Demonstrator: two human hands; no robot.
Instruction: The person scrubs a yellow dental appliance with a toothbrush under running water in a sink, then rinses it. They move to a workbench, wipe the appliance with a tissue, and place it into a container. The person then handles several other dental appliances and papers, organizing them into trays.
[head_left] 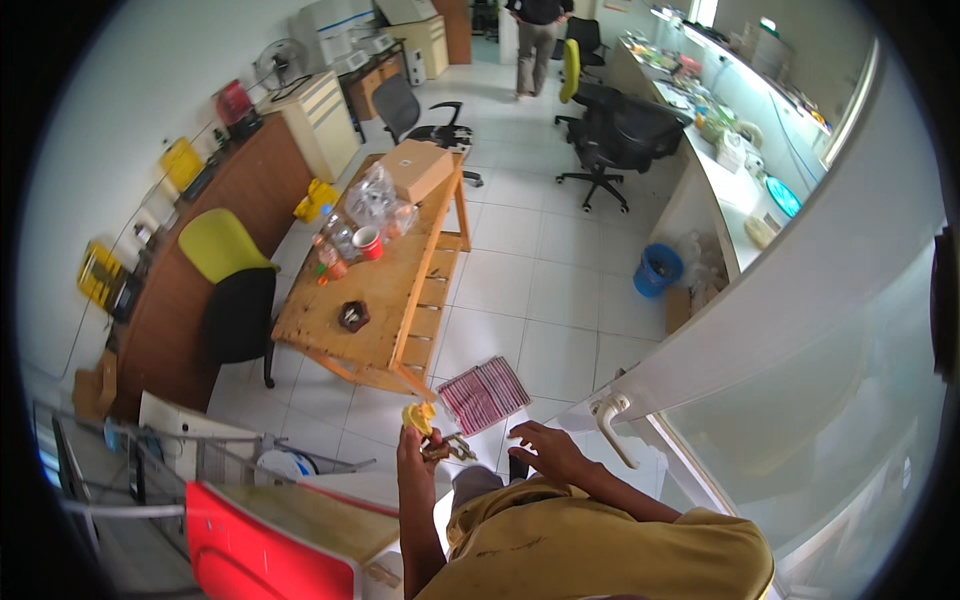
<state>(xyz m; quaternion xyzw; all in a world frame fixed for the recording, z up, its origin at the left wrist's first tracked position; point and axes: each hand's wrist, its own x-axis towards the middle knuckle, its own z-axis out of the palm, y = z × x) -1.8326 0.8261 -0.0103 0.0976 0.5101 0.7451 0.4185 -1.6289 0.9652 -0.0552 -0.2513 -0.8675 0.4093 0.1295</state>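
My left hand [412, 452] is raised in front of my body, its fingers closed round a small crumpled yellow thing [418, 417] that sticks up above them. A tangle of brownish-green, metallic-looking pieces [457, 447] juts out to the right of the same hand; its kind is too small to make out. Apart from it, on the right, my right hand [549, 449] is empty, with bent fingers spread. A white door handle [611, 420] is just beyond my right hand. On the floor ahead lies a red-and-white striped mat [484, 396].
A wooden table [400, 290] carries a carton [417, 170], bottles, a red cup [368, 242] and an ashtray [353, 316]. A red panel [260, 550] and metal frame stand at left. Beyond are office chairs [610, 125], a blue bin [658, 270] and another person [538, 45].
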